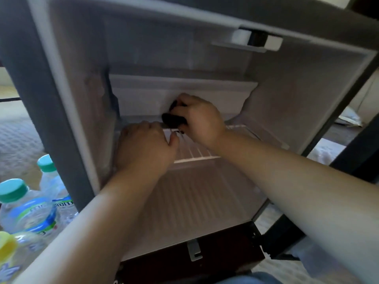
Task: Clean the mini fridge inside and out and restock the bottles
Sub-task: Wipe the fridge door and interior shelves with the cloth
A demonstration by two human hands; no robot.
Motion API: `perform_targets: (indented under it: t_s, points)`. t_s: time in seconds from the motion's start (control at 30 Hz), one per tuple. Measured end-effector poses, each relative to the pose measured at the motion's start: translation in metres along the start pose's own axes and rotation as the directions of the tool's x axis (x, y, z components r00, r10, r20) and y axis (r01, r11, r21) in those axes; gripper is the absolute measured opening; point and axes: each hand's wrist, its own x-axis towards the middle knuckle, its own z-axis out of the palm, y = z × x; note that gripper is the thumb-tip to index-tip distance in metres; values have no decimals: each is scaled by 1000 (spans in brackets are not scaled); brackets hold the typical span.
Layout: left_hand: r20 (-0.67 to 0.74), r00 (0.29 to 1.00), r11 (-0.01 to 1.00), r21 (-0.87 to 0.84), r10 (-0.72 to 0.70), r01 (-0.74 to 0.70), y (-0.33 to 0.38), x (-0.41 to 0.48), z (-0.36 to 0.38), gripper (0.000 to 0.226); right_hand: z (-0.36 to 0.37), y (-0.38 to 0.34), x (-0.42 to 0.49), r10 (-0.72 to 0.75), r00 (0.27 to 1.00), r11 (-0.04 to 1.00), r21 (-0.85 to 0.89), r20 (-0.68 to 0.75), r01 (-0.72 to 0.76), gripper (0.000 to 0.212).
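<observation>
Fridge (320, 103) open, both hands deep inside at the back. Right hand (200, 121) closed around a dark object (173, 119), pressed against the white panel (147, 99) under the freezer box; hard to tell what the object is. Left hand (145, 148) just beside it, lower and to the left, palm down with fingers curled over the front part of the wire shelf (196, 152); hands near each other, thumb of the left almost touching the dark object. Bare forearms reaching in from the bottom corners. Below the shelf, ribbed white floor (196, 201) of the compartment. Above, a white fitting (256, 41) on the ceiling near the right. Frost-like roughness along the left inner wall (96, 103). Outside, lower left, water bottles (30, 210) with green caps standing just beside the grey outer side; one yellow-capped bottle (8, 249) at the very corner. Dark cabinet (205, 251) under the front edge.
</observation>
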Motion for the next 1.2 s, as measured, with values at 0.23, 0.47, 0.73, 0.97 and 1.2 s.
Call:
perform_targets:
  t_s: [0.23, 0.47, 0.73, 0.97, 1.2]
  points:
    - [36, 999, 1000, 24, -7, 6, 1, 1, 3, 53, -26, 26, -25, 282, 950, 926, -297, 136, -232, 23]
    - [62, 998, 999, 44, -17, 14, 2, 2, 3, 51, -99, 79, -34, 197, 974, 634, -743, -114, -215, 24]
    - [99, 995, 1000, 7, -24, 23, 1, 0, -2, 47, -62, 72, -94, 267, 945, 758, -647, 189, -85, 37]
    - [99, 995, 1000, 21, -25, 23, 1, 1, -1, 48, -131, 75, -66, 155, 972, 647, -725, -179, -237, 27]
    - [95, 995, 999, -36, 18, -14, 0, 0, 0, 46, -63, 58, -135, 229, 969, 850, -466, -93, -245, 26]
